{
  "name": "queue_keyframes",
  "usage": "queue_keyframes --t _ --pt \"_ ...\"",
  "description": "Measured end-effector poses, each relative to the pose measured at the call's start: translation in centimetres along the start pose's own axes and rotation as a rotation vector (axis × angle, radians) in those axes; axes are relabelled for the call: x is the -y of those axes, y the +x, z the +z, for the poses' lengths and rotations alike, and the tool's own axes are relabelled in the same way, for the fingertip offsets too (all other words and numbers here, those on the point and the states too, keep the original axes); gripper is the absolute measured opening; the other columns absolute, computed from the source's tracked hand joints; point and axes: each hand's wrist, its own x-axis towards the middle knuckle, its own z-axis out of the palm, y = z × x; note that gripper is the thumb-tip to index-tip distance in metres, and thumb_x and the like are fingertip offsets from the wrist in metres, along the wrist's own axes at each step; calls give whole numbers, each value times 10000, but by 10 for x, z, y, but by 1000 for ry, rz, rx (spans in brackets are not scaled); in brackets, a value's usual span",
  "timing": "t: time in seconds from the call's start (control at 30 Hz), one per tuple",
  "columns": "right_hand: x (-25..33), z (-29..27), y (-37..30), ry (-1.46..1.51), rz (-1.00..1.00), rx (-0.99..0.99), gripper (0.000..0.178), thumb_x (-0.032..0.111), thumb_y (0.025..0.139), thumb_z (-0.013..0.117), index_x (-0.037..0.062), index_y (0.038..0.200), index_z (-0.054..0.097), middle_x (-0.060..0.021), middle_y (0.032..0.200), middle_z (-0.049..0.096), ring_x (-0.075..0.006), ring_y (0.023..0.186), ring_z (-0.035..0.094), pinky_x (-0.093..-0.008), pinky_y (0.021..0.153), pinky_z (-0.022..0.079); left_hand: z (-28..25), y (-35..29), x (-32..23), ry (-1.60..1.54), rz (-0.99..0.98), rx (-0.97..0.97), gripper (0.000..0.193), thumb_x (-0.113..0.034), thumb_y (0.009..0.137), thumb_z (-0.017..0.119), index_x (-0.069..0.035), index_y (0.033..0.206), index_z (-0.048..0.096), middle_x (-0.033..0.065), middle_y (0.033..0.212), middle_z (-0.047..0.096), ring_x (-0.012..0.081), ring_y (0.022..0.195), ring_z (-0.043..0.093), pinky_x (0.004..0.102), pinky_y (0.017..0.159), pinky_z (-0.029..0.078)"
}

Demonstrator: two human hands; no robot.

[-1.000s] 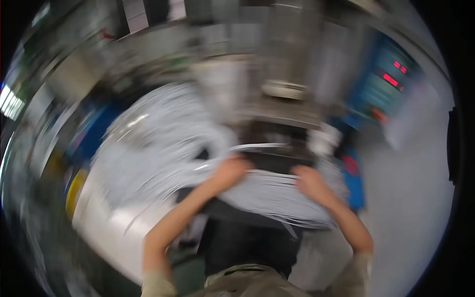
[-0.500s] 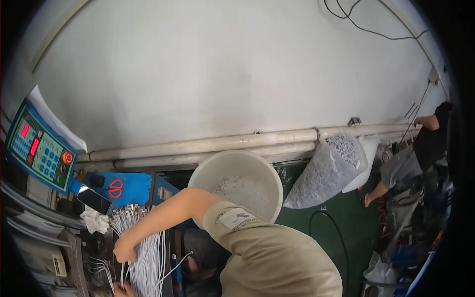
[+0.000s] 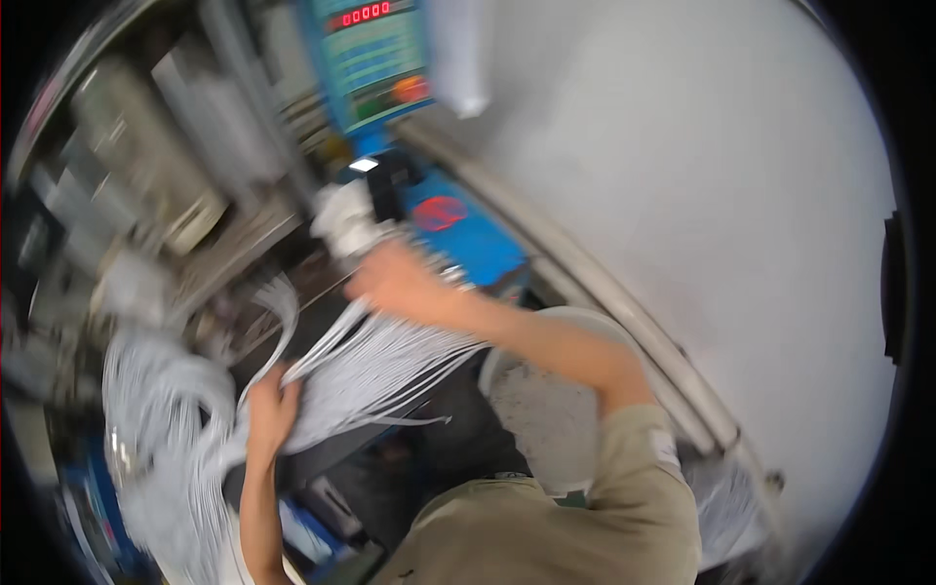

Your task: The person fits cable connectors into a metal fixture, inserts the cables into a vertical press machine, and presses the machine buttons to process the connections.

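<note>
White cables (image 3: 385,356), thin, smooth and cord-like, lie side by side in a fanned bundle in front of the person, slanting up to small, shiny metal ends (image 3: 451,276). The left hand (image 3: 271,408) has its grip closed around a few strands at the bundle's left edge. The right hand (image 3: 398,283) is over the upper strands, beside the metal ends; blur hides whether its grip is closed. A looser, looping heap of cable (image 3: 161,429) lies farther left. Crumpled white cloth (image 3: 343,222) sits near a flat blue surface (image 3: 483,239). Half a second ago the view faced the wall, with the bundle at lower left; now the bundle is near the middle and the round, pale tub (image 3: 531,414) is partly behind the right forearm.
</note>
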Motion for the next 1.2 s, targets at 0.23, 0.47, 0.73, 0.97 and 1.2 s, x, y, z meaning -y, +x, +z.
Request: queue_keyframes --t 0.23,0.47,0.73,0.97,1.2 --pt "6 -37 35 -267 22 186 219 134 812 668 62 1019 663 -113 1053 667 -284 1144 626 -597 1175 335 4 -13 15 -256 -13 -241 190 -155 958 651 26 1015 664 225 769 649 372 697 616 394 674 484" --pt "73 13 46 440 159 386 343 152 812 709 33 1125 639 -171 1252 617 -343 1289 537 -572 1173 346 4 -13 22 -256 -96 -198 177 -139 984 615 31 1010 657 197 737 623 246 635 589 364 618 447" --pt "66 17 50 9 68 181 278 111 885 666 13 1141 620 -164 1185 629 -371 1194 577 -516 1090 433 -49 -72 70 -844 -118 -497 195 -174 1004 577 -62 1055 728 106 782 697 165 824 662 349 696 491" --pt "51 -35 101 161 387 351 285 52 879 611 31 1163 624 -169 1078 619 -352 1018 649 -446 849 550 -50 -68 -12 -495 159 -148 191 -67 927 718 -3 1107 709 48 950 741 156 893 675 341 825 536" --pt "95 -14 90 327 -8 496 255 20 878 604 20 1133 607 -165 946 632 -385 893 678 -460 748 571 13 -57 -18 -1532 -375 307 231 -178 1032 659 -6 1186 655 105 973 736 146 770 677 282 734 556"
